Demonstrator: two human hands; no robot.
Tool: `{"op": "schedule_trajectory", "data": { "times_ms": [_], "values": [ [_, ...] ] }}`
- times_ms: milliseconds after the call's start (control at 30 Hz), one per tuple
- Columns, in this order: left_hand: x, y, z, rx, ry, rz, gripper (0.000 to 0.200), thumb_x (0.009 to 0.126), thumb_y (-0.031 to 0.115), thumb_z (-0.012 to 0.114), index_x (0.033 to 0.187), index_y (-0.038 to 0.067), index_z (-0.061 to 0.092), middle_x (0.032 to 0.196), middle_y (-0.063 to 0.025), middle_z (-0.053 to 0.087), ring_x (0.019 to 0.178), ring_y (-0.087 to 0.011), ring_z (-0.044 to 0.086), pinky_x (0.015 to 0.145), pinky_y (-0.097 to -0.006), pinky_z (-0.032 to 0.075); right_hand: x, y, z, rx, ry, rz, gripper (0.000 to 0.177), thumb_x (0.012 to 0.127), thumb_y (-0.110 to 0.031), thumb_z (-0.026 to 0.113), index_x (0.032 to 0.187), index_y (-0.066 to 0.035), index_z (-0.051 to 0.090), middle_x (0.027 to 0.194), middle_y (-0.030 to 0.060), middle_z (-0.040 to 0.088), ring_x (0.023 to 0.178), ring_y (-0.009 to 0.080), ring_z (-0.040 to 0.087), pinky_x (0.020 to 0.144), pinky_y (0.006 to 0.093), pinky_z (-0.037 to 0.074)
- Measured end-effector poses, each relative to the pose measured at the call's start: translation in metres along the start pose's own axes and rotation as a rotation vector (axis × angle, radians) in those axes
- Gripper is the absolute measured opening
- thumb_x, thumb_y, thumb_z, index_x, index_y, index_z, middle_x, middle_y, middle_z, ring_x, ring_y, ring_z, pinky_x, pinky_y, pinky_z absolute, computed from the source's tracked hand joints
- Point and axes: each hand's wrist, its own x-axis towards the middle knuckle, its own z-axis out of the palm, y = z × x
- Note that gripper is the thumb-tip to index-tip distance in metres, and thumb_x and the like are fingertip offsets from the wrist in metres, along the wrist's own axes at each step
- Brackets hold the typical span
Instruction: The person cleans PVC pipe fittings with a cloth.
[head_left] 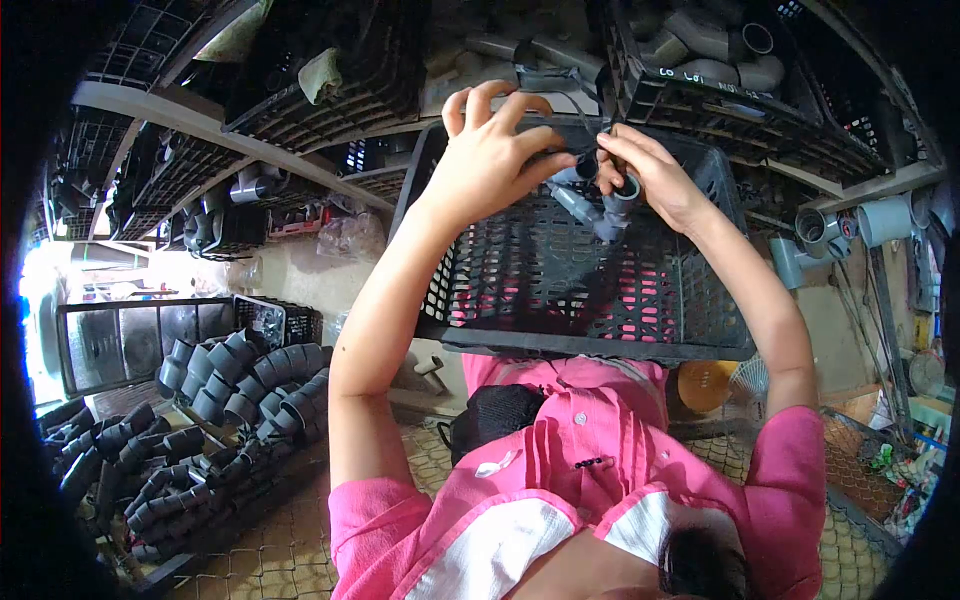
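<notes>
My left hand is raised over the far side of a black plastic crate, its bent fingers spread apart and its thumb pointing at some small grey fittings. Across from it, my right hand has its fingers pinched together at a dark thin piece; I cannot tell what that piece is. Right below those fingers shows the round open end of a grey pipe fitting. Another grey pipe fitting lies in the crate beside it, near its far end.
Black crates of grey pipe fittings stand on a rack ahead, one with white writing. Left, a large pile of dark grey fittings lies by wire mesh. At right are wide grey pipe pieces and an orange round object.
</notes>
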Motion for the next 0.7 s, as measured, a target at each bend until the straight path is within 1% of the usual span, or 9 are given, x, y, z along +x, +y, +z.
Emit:
{"op": "schedule_trajectory", "data": {
  "times_ms": [200, 233, 333, 467, 500, 533, 600, 633, 700],
  "values": [
    [0.0, -0.01, 0.004, -0.099, 0.047, -0.014, 0.017, 0.083, 0.037, 0.071, 0.087, 0.021, 0.074, 0.108, 0.0051, 0.063, 0.12, -0.0286, 0.045, 0.102, -0.0491, 0.023, 0.0, -0.004, -0.004, -0.061, 0.039, -0.03, 0.022, 0.098, -0.028, 0.054, 0.087, -0.01, 0.054, 0.068, -0.005, 0.046, 0.069, 0.0094, 0.054, 0.074, 0.0269, 0.044],
    [0.001, -0.011, -0.002, -0.132, 0.023, -0.043, 0.017, 0.083, 0.035, 0.072, 0.088, 0.019, 0.075, 0.107, 0.0044, 0.064, 0.12, -0.0288, 0.044, 0.103, -0.0486, 0.023, 0.0, -0.003, -0.007, -0.058, 0.051, -0.035, 0.021, 0.098, -0.028, 0.054, 0.088, -0.01, 0.054, 0.068, -0.0052, 0.046, 0.069, 0.0094, 0.055, 0.075, 0.0268, 0.043],
    [-0.003, -0.025, -0.006, -0.104, 0.019, -0.093, 0.018, 0.083, 0.035, 0.072, 0.09, 0.018, 0.075, 0.107, 0.0036, 0.064, 0.12, -0.029, 0.043, 0.103, -0.0481, 0.023, 0.001, -0.002, -0.014, -0.042, 0.079, -0.038, 0.02, 0.098, -0.027, 0.054, 0.088, -0.01, 0.054, 0.068, -0.0056, 0.045, 0.069, 0.0093, 0.055, 0.078, 0.0264, 0.041],
    [-0.005, -0.037, -0.011, -0.175, 0.054, -0.163, 0.021, 0.084, 0.033, 0.071, 0.091, 0.013, 0.074, 0.108, 0.0032, 0.064, 0.121, -0.0265, 0.042, 0.104, -0.0467, 0.022, 0.0, -0.003, -0.018, 0.007, 0.105, -0.017, 0.02, 0.098, -0.027, 0.054, 0.087, -0.01, 0.053, 0.067, -0.0059, 0.043, 0.069, 0.0089, 0.055, 0.083, 0.026, 0.039],
    [-0.004, -0.036, -0.017, -0.167, 0.032, -0.194, 0.017, 0.085, 0.026, 0.067, 0.09, 0.01, 0.072, 0.113, 0.0021, 0.063, 0.121, -0.0256, 0.042, 0.105, -0.045, 0.024, 0.001, -0.001, -0.021, 0.015, 0.104, -0.013, 0.02, 0.098, -0.027, 0.054, 0.088, -0.01, 0.053, 0.067, -0.0058, 0.043, 0.069, 0.0089, 0.055, 0.083, 0.0261, 0.039],
    [-0.003, -0.039, -0.02, -0.179, 0.072, -0.173, 0.014, 0.084, 0.02, 0.064, 0.085, 0.007, 0.07, 0.111, -0.0001, 0.063, 0.119, -0.0252, 0.043, 0.103, -0.0414, 0.029, 0.001, 0.0, -0.022, 0.023, 0.103, -0.009, 0.02, 0.098, -0.027, 0.053, 0.088, -0.01, 0.053, 0.067, -0.0058, 0.043, 0.069, 0.0088, 0.055, 0.084, 0.0263, 0.039],
    [-0.003, -0.046, -0.025, -0.348, 0.138, -0.231, 0.013, 0.083, 0.015, 0.06, 0.08, 0.004, 0.066, 0.109, -0.0029, 0.063, 0.116, -0.0235, 0.044, 0.099, -0.0352, 0.034, 0.001, 0.0, -0.022, 0.017, 0.115, -0.011, 0.021, 0.098, -0.027, 0.053, 0.088, -0.009, 0.053, 0.067, -0.0056, 0.043, 0.069, 0.0086, 0.055, 0.083, 0.0264, 0.039],
    [-0.003, -0.052, -0.025, -0.506, 0.209, -0.257, 0.008, 0.078, 0.014, 0.066, 0.078, 0.007, 0.068, 0.105, 0.0009, 0.066, 0.116, -0.0238, 0.045, 0.102, -0.0369, 0.029, 0.0, 0.001, -0.022, 0.014, 0.121, -0.011, 0.021, 0.098, -0.027, 0.053, 0.088, -0.009, 0.053, 0.067, -0.0056, 0.043, 0.069, 0.0085, 0.055, 0.083, 0.0264, 0.039],
    [-0.006, -0.051, -0.034, -0.632, 0.29, -0.314, 0.005, 0.076, 0.006, 0.062, 0.074, 0.002, 0.064, 0.104, -0.003, 0.065, 0.113, -0.0223, 0.045, 0.101, -0.0346, 0.031, 0.001, 0.0, -0.022, 0.025, 0.111, -0.012, 0.021, 0.099, -0.027, 0.053, 0.087, -0.009, 0.052, 0.067, -0.0054, 0.044, 0.069, 0.0085, 0.054, 0.084, 0.0267, 0.039]
  ]
}}
